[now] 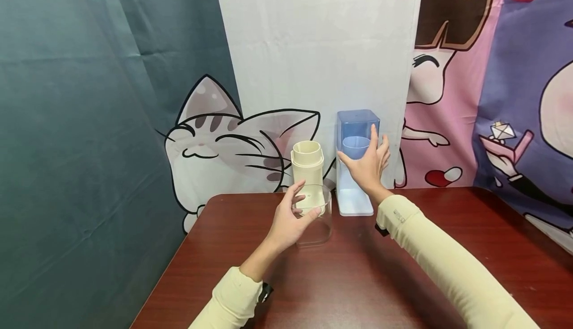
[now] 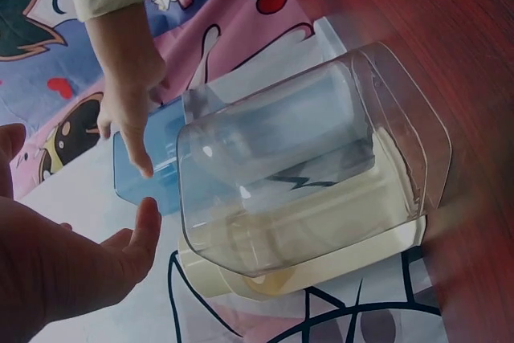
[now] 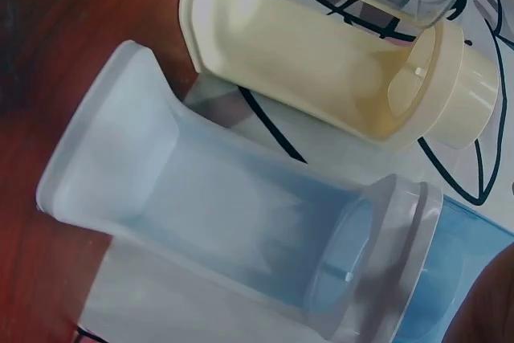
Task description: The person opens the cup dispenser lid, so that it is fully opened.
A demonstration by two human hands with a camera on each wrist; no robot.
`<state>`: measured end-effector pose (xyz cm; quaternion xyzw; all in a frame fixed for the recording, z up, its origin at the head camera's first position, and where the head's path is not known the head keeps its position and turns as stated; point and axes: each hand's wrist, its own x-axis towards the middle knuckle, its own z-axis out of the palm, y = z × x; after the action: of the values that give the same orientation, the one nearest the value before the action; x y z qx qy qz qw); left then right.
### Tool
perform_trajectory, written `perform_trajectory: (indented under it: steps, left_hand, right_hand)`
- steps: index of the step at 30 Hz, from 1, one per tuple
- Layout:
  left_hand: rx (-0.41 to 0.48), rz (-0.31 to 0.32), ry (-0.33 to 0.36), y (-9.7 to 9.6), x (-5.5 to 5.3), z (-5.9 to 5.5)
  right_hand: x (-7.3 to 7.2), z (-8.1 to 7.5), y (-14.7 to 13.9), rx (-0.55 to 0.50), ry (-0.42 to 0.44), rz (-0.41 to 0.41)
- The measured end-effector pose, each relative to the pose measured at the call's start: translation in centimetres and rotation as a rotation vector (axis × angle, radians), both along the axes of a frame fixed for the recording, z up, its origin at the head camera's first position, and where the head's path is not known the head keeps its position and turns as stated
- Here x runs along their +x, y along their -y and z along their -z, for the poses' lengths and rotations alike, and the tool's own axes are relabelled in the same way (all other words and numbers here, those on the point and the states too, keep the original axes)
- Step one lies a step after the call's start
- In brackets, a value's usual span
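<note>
A clear plastic container (image 1: 325,230) stands upright on the table, open end up. My left hand (image 1: 288,218) is just behind its rim in the left wrist view, thumb and fingers spread apart and gripping nothing. Beyond that container is a cream dispenser stand (image 3: 313,70) with a round collar on top. To its right stands a white dispenser stand (image 3: 112,150) with a translucent blue container (image 1: 358,117) upside down over its top. In front of the blue container, my right hand (image 1: 368,167) holds its thumb and fingers stretched wide, overlapping it in the head view.
The dark red wooden table (image 1: 358,279) reaches back to a printed cloth backdrop (image 1: 322,45) with cartoon figures. Both dispenser stands are near the table's back edge, side by side with a narrow gap between them.
</note>
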<state>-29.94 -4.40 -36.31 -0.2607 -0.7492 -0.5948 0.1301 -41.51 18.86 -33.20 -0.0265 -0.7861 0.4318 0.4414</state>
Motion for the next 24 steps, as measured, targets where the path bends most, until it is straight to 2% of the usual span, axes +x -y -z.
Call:
perform_trajectory:
  steps: [7,13,24]
  left_hand:
    - [-0.008,-0.023,-0.008,-0.2,-0.2,-0.1]
    - [-0.007,-0.012,-0.008,-0.4,-0.1,-0.2]
    - [0.008,-0.016,0.002,0.0,0.0,0.1]
  right_hand:
    - [-0.9,-1.1,-0.2,0.012,0.048,0.020]
    - [-1.6,-1.1,-0.8,0.008,0.086,0.030]
    - [-2.5,-1.0,0.2,0.037,0.071,0.021]
